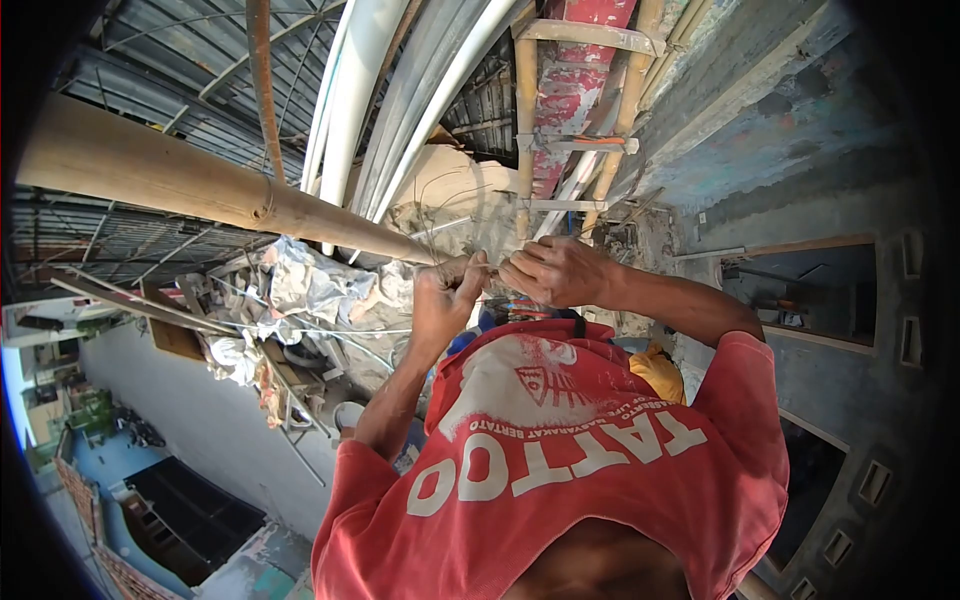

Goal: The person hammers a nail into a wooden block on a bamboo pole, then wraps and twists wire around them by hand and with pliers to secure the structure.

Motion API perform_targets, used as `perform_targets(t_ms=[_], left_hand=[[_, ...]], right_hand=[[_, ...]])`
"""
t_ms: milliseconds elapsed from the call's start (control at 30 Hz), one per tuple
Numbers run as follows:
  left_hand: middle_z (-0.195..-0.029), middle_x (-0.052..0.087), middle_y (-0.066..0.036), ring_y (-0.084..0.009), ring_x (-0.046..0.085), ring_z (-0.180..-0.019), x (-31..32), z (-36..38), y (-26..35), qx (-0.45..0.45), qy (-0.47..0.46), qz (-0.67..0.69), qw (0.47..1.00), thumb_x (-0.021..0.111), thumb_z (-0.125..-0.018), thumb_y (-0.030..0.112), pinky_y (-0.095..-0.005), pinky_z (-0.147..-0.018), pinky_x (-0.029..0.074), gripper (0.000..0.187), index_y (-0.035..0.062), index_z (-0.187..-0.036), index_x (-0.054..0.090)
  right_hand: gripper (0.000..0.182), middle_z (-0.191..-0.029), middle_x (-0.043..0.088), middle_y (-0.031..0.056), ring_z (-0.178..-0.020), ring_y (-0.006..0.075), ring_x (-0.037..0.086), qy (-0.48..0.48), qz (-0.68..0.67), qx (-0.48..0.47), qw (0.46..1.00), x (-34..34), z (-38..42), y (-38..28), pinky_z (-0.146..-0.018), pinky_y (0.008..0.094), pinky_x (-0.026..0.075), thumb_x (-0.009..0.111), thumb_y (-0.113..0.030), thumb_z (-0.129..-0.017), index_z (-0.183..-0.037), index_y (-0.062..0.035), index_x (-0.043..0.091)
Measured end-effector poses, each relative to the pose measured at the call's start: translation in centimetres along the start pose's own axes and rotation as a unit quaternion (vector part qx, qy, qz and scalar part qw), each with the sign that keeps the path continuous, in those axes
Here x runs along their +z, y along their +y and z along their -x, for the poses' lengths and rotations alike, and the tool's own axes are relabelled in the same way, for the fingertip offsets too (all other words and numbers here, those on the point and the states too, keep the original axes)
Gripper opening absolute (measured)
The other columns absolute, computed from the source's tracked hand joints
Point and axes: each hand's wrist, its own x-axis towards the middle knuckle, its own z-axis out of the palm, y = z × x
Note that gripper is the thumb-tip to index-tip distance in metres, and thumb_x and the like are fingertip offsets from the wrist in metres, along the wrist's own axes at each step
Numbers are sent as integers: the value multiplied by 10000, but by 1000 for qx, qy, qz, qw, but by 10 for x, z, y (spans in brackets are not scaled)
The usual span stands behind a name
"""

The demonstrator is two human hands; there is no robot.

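Observation:
My left hand is closed in a pinch, with its thumb pointing up. Just beside it, my right hand is curled with the fingertips pressed together. A thin strand that looks like wire runs between the fingertips of both hands; its ends are hard to make out. More thin, dark, curved wires rise above my left hand. A thick bamboo pole comes in from the left, and its narrow end reaches my left hand.
Pale and grey pipes hang overhead. A bamboo ladder stands ahead, by a red, peeling beam. Crumpled sheeting and rubble lie below left. A grey wall with openings is on the right. A yellow cloth shows beside my shirt.

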Motion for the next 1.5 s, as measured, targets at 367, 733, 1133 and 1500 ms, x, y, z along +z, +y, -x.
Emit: perform_targets(t_ms=[367, 733, 1133, 1500], left_hand=[[-505, 477, -127, -223, 460, -419, 1, -1, 1, 230, 45, -190, 953, 597, -836, 44, -319, -416, 363, 217, 2, -627, 553], [-521, 453, -87, -221, 437, -430, -9, 1, -1, 371, 25, -221, 902, 636, -742, -64, -327, -403, 360, 204, 28, -613, 508], [-520, 445, 44, -29, 349, -489, -3, 5, 1, -66, -55, 114, 990, 547, -918, 228, -202, -449, 262, 369, 13, -620, 573], [-529, 431, 54, -27, 356, -505, -4, 1, 17, -39, -44, 100, 993, 556, -916, 259, -204, -448, 266, 381, 15, -626, 589]], right_hand=[[273, -775, 603, 194, -699, 251, 620, -115, -254, 182, 943, -22, -12, 8, -590, 361, 468, 538, -257, -891, -925, 0, 622], [276, -701, 624, 25, -567, 66, 528, -120, -538, 414, 724, -24, -20, -1, -496, 246, 419, 666, -274, -824, -906, -12, 676], [269, -908, 628, 42, -629, 138, 590, 125, 74, -56, 988, -1, 12, -5, -512, 288, 493, 667, -107, -697, -962, -63, 644], [130, -713, 577, 99, -606, 295, 607, -23, -174, 135, 975, -25, -9, -4, -498, 405, 466, 612, -108, -775, -882, -44, 574]])
